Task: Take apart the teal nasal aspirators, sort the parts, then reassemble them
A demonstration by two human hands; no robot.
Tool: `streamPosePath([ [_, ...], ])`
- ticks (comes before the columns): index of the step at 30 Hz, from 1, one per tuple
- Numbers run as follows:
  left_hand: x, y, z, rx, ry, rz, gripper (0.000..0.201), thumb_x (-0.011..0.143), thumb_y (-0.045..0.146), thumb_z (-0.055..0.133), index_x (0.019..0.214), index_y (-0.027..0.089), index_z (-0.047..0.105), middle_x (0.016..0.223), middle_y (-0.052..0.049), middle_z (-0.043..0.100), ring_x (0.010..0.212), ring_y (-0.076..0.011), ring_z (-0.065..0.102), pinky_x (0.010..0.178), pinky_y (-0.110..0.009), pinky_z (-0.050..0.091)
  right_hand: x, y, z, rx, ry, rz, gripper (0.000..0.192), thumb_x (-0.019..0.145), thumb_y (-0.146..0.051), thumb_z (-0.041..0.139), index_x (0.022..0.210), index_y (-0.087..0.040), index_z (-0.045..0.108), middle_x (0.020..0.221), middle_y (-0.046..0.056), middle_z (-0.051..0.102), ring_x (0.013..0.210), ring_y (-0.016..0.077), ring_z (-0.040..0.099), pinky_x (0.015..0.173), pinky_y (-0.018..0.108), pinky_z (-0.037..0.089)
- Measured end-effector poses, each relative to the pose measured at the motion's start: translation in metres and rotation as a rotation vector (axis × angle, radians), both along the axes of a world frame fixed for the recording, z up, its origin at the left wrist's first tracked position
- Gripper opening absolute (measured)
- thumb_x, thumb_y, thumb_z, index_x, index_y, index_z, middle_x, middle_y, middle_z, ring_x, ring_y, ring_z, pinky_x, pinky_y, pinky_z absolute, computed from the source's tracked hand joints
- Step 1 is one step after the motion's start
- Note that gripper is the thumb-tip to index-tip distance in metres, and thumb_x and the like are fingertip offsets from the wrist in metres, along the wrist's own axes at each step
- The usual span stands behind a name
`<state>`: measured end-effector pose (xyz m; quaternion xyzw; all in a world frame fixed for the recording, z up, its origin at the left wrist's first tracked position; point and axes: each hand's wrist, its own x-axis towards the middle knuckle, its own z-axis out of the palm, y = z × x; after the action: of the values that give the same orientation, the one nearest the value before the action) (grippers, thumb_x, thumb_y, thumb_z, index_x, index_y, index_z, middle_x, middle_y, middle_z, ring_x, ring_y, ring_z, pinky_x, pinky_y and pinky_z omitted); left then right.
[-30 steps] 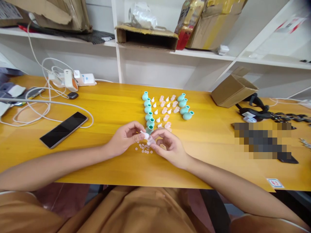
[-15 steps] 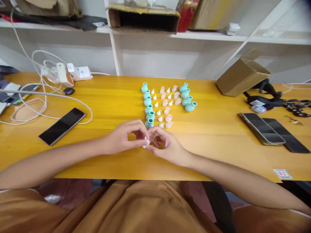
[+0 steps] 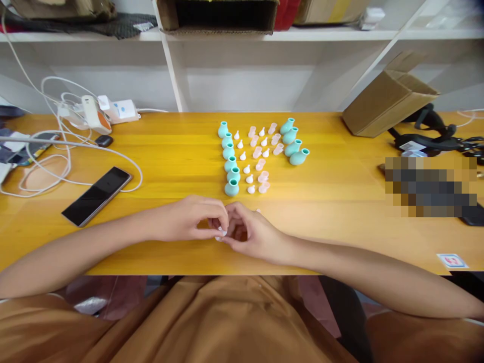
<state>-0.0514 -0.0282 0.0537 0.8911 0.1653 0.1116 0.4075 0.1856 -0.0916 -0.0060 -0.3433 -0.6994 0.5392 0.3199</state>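
Observation:
My left hand (image 3: 198,218) pinches a small white bulb-shaped piece (image 3: 221,233) between thumb and fingers, just above the table near its front edge. Fingertips of my right hand (image 3: 257,233) close on the same piece from the other side, and fingers cover much of it. Beyond the hands stand a column of teal vase-shaped pieces (image 3: 232,187), small white bulb-shaped pieces (image 3: 251,189) and pale pink translucent pieces (image 3: 263,187). More teal vase-shaped pieces (image 3: 299,157) form a short column on the right. Behind my right hand a small pale thing (image 3: 258,210) barely shows.
A phone (image 3: 97,196) lies at left, beside white cables (image 3: 68,146) and a power strip (image 3: 124,111). An open cardboard box (image 3: 389,103) and black straps (image 3: 423,126) sit at right. Shelves (image 3: 287,35) line the back. A square label (image 3: 452,261) marks the front right.
Both hands have shifted slightly left and toward me, still pinching the white piece. The camera view has tilted a little downward.

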Motion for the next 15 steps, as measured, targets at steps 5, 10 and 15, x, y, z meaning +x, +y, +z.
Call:
streamPosePath([
  [5, -0.0017, -0.0017, 0.0035, 0.031, 0.025, -0.051, 0.005, 0.104, 0.024, 0.074, 0.105, 0.022, 0.078, 0.106, -0.004, 0.080, 0.095, -0.0167, 0.074, 0.087, -0.025, 0.055, 0.0003, -0.0018, 0.0054, 0.076, -0.062, 0.012, 0.037, 0.095, -0.016, 0.073, 0.124, -0.023, 0.051, 0.098, 0.000, 0.075, 0.079, 0.0134, 0.072, 0.071, 0.027, 0.059],
  [10, -0.0016, -0.0050, 0.0064, 0.110, 0.008, -0.083, 0.009, 0.107, 0.021, 0.069, 0.106, 0.019, 0.078, 0.103, -0.005, 0.080, 0.097, -0.0171, 0.072, 0.089, -0.026, 0.054, 0.0022, -0.0014, -0.0001, 0.116, -0.070, 0.040, 0.047, 0.097, -0.017, 0.072, 0.135, -0.023, 0.046, 0.100, 0.002, 0.076, 0.081, 0.0149, 0.074, 0.073, 0.029, 0.060],
  [15, -0.0014, -0.0082, 0.0029, 0.212, 0.000, -0.119, 0.013, 0.109, 0.022, 0.065, 0.107, 0.014, 0.075, 0.103, -0.007, 0.078, 0.097, -0.0161, 0.070, 0.089, -0.024, 0.053, 0.0038, 0.0008, -0.0026, 0.155, -0.084, 0.063, 0.056, 0.095, -0.015, 0.073, 0.143, -0.022, 0.044, 0.096, -0.001, 0.074, 0.080, 0.0147, 0.073, 0.073, 0.027, 0.060],
])
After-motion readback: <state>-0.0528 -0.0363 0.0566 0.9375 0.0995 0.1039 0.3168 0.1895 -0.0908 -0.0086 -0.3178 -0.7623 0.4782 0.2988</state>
